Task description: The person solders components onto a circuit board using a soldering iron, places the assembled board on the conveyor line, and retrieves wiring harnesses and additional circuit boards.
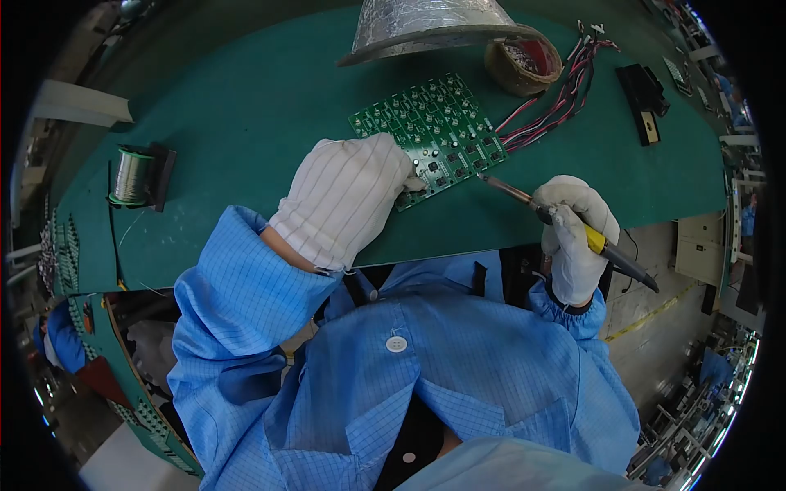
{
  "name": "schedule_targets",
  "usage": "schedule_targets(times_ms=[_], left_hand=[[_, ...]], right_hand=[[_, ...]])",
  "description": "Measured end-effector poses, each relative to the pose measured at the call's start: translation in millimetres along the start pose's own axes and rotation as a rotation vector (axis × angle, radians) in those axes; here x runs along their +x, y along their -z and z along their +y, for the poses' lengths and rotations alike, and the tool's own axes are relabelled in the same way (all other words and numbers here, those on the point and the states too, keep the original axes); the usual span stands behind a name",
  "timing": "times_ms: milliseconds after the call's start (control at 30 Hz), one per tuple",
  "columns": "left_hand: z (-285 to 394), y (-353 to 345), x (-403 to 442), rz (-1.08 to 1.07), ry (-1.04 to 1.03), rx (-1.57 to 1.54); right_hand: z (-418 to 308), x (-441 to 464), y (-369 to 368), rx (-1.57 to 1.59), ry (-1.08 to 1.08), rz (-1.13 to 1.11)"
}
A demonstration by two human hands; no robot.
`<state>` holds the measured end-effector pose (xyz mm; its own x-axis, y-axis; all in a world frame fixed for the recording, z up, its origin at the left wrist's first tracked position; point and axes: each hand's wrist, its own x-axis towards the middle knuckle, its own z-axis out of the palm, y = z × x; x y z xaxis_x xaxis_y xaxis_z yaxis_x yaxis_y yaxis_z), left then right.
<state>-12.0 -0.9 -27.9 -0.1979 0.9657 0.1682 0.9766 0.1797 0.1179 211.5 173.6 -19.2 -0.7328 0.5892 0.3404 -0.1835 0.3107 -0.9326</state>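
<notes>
My left hand (348,192), in a white striped glove, rests on the left front part of a green circuit board (438,127); its fingers are bent at the board's edge, and what they hold, if anything, is hidden. My right hand (573,225), also gloved, is closed around a soldering iron (602,244) with a yellow band. The iron's tip points left, at the board's front right edge. Red, black and white wires (565,106) run from the board's right side toward the back.
A silver cone-shaped hood (426,24) hangs over the board's back. Beside it stands a round brown container (524,64). A solder wire spool (133,176) sits at the left of the green table (221,106). A black holder (643,102) lies at the right.
</notes>
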Motion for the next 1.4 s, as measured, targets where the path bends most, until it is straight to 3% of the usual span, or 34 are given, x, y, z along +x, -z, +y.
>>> schedule_targets(times_ms=[400, 600, 767, 967, 1000, 1033, 1133, 1233, 1267, 1400], left_hand=[[0.2, 1.6, 0.8, -0.018, 0.028, -0.003], [-0.9, -6.1, 1.4, 0.095, -0.017, -0.03], [2.4, 13.0, 5.0, -0.048, 0.085, -0.087], [3.6, 24.5, 3.5, -0.059, 0.15, -0.244], [4.1, 23.7, 3.0, -0.09, 0.172, -0.243], [1.2, 17.4, -1.9, 0.01, 0.096, -0.268], [11.4, 16.3, -0.4, 0.196, 0.159, -0.379], [5.8, 14.5, -5.4, 0.239, 0.045, -0.259], [6.8, 25.4, -8.3, 0.04, 0.061, -0.181], [22.4, 16.5, -4.4, -0.003, 0.059, -0.156]], right_hand=[[-0.7, 0.7, -0.7, 0.005, -0.002, -0.034], [1.8, 0.6, -2.2, 0.031, 0.006, -0.03], [-2.4, 0.9, -3.9, 0.003, -0.008, -0.027], [-6.0, -2.3, 0.8, -0.008, -0.105, 0.013], [-6.1, -1.7, 3.4, -0.01, -0.099, 0.034], [-6.0, -0.9, 6.2, -0.012, -0.092, 0.056], [-10.3, 4.5, 25.4, -0.023, -0.179, 0.228], [-12.6, 23.1, 61.2, -0.113, -0.049, 0.458], [-5.5, 32.5, 80.9, -0.167, 0.027, 0.543], [5.0, 77.3, 169.3, -0.299, 0.063, 0.839]])
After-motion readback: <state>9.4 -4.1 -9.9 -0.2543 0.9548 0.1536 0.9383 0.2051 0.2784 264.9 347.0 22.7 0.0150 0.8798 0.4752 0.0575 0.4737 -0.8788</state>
